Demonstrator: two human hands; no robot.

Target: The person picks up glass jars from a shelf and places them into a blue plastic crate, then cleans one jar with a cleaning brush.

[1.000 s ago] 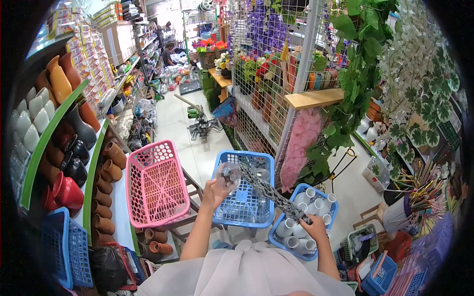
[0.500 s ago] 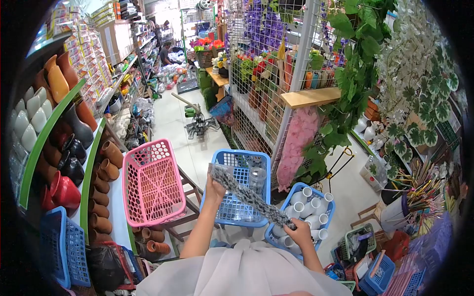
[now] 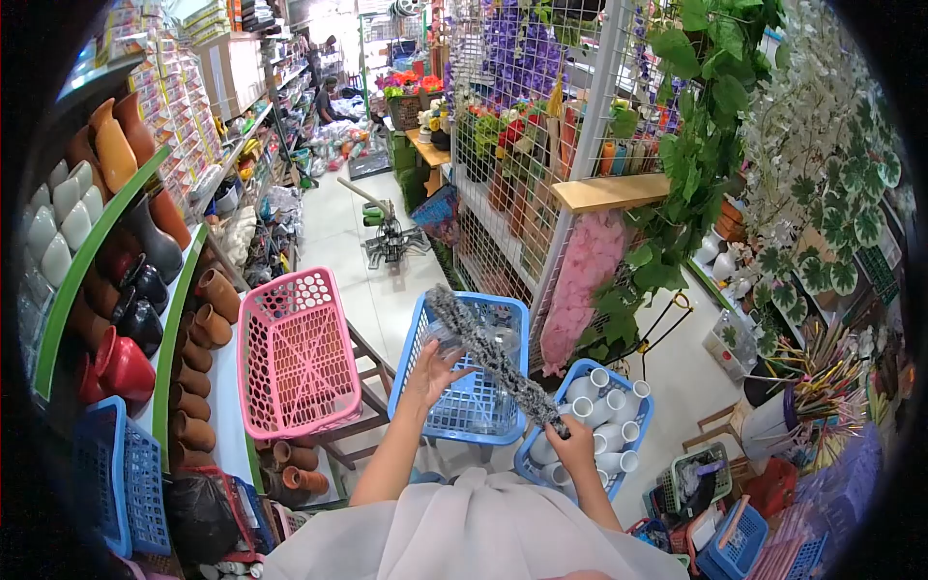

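I see the left hand (image 3: 425, 379) holding a clear vessel (image 3: 443, 340) in loosely spread fingers above the blue basket (image 3: 478, 438), while the right hand (image 3: 572, 443) grips one end of a fluffy grey duster (image 3: 491, 360) that partly hides it. With so slack a hold, I'd say one hard swipe could knock the vessel down — and a careless backswing could clip the white vases (image 3: 607, 406) just beside the right hand.

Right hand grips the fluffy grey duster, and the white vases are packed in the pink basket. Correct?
Wrong basket: the white vases are in the blue basket beside the right hand, as the head view shows. That hand does grip the fluffy grey duster.
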